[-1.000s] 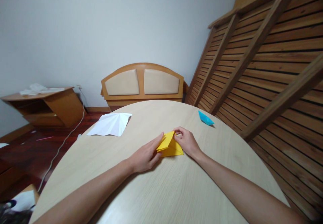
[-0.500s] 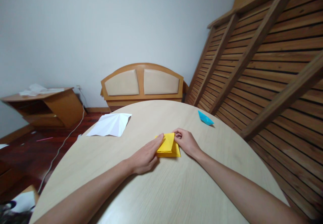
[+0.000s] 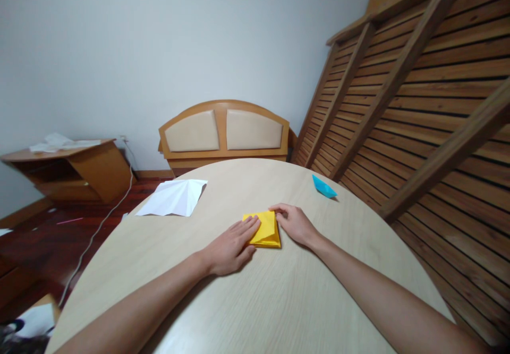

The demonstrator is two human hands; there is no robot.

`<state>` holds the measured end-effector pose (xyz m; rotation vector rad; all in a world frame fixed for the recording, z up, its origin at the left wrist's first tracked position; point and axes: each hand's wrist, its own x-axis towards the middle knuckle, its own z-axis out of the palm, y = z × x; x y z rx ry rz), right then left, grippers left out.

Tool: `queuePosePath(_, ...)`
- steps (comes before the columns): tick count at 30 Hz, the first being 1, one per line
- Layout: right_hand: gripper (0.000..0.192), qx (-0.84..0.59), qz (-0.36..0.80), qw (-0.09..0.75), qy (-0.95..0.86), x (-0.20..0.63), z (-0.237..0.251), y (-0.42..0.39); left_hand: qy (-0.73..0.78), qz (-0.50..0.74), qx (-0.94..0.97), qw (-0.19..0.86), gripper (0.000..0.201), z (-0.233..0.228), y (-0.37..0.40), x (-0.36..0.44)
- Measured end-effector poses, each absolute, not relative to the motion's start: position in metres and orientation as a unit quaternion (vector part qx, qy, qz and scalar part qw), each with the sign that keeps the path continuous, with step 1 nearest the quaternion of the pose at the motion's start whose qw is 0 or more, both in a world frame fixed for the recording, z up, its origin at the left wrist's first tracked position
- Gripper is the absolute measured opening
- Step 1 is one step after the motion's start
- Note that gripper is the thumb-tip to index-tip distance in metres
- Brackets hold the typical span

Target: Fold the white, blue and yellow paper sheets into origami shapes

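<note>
A square of folded yellow paper (image 3: 268,228) lies on the round wooden table (image 3: 303,301), its layers showing along the near and right edges. My left hand (image 3: 231,245) rests palm-down over its left side, fingers stretched out and pressing on the top layer. At the upper right corner, my right hand (image 3: 294,223) has curled fingers, with thumb and index finger closed on the paper's edge. The fingertips partly hide that corner.
A creased white paper sheet (image 3: 174,199) lies at the table's left. Toward the far right edge sits a small blue folded paper boat (image 3: 324,186). Beyond the table stand a headboard (image 3: 223,152) and, at right, a leaning slatted wooden frame (image 3: 392,72).
The raised top flap of the yellow paper has come down flatter, leaving a more even square. My left fingers have spread further over it. My right hand stays at the corner.
</note>
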<state>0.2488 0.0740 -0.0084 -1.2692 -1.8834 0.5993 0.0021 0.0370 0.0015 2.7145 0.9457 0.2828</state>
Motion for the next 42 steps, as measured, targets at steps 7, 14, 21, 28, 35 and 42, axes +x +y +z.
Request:
queuePosePath(7, 0.031, -0.507, 0.19, 0.385, -0.748, 0.248, -0.004, 0.071, 0.317, 0.081, 0.938, 0.112, 0.052, 0.003, 0.039, 0.0)
queuePosePath(14, 0.032, -0.416, 0.161, 0.303, -0.842, 0.233, 0.004, 0.05, 0.295, 0.131, 0.943, 0.082, 0.043, 0.01, 0.037, 0.004)
queuePosePath(21, 0.055, -0.411, 0.148, 0.164, -0.884, 0.233, -0.009, 0.048, 0.375, 0.141, 0.912, 0.085, 0.046, -0.002, 0.046, -0.001)
queuePosePath(28, 0.059, -0.442, 0.156, 0.123, -0.875, 0.236, -0.002, 0.046, 0.441, 0.072, 0.889, 0.096, 0.059, -0.007, 0.051, -0.008)
queuePosePath(35, 0.069, -0.42, 0.153, 0.128, -0.885, 0.227, 0.003, 0.036, 0.414, 0.073, 0.902, 0.097, 0.064, -0.003, 0.047, -0.008)
queuePosePath(42, 0.075, -0.441, 0.169, 0.109, -0.875, 0.228, 0.004, 0.037, 0.482, 0.076, 0.87, 0.067, 0.065, -0.006, 0.047, -0.006)
